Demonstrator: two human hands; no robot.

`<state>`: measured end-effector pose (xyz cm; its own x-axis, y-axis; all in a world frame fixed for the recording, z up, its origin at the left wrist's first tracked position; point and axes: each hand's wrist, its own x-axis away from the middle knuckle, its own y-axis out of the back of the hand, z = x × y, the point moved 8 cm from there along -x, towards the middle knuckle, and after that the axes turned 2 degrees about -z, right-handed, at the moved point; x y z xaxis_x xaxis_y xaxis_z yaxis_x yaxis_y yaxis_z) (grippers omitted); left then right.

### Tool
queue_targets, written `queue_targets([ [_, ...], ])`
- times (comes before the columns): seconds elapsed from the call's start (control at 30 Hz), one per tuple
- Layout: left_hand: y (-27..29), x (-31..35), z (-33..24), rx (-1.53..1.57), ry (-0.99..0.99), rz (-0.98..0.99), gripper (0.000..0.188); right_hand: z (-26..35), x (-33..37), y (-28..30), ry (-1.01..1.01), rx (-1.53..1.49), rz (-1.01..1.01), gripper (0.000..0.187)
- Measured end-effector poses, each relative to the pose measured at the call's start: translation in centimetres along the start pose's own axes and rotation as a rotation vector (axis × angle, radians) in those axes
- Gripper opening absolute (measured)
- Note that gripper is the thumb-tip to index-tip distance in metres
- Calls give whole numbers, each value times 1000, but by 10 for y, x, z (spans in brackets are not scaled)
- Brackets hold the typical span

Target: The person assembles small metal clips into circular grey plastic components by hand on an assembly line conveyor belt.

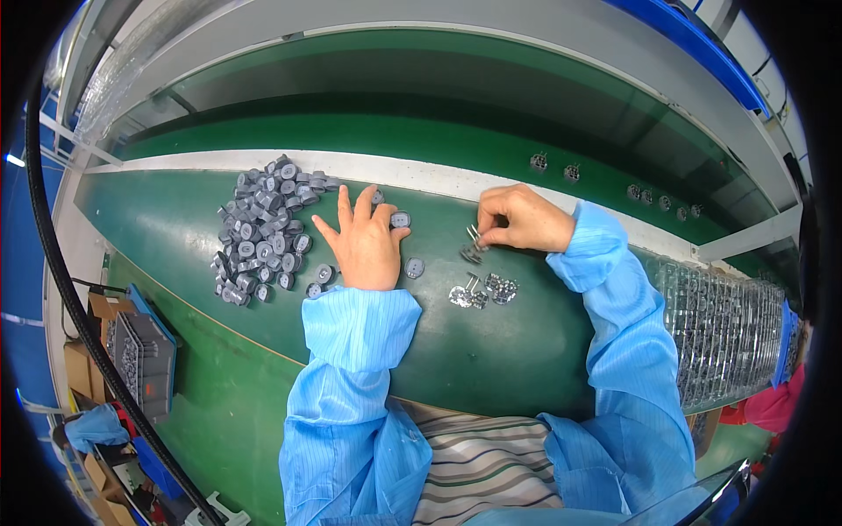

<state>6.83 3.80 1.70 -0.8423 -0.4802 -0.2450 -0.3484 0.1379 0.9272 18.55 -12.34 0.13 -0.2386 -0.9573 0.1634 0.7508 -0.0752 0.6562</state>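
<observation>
My left hand [368,245] lies over the green bench with its fingers spread. A grey oval plastic cap [400,219] is right beside its thumb and index finger, and another grey cap [415,267] lies to the right of the wrist. To the left of this hand is a heap of similar grey caps [263,232]. My right hand [517,219] pinches a small metal part with pins [473,249] between thumb and fingers, just above the bench. Below it lie a few more shiny metal parts [500,289].
Clear plastic trays [724,333] of small parts are stacked at the right. Small metal assemblies [572,173] stand on the green surface beyond the white rail [421,171]. A grey crate [145,359] is down at the left, near a black cable [88,324].
</observation>
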Motion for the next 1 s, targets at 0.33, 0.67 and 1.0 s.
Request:
queue_targets([
  [0.33,12,-7,3,400,-34,-181,27,4,-4,5,18,-82,-193,15],
  [0.67,19,-2,4,1354,34,-303,32,-3,-2,23,-30,-206,-344,15],
  [1.0,-25,-1,-3,1937,335,160,44,13,4,24,197,405,-539,11],
])
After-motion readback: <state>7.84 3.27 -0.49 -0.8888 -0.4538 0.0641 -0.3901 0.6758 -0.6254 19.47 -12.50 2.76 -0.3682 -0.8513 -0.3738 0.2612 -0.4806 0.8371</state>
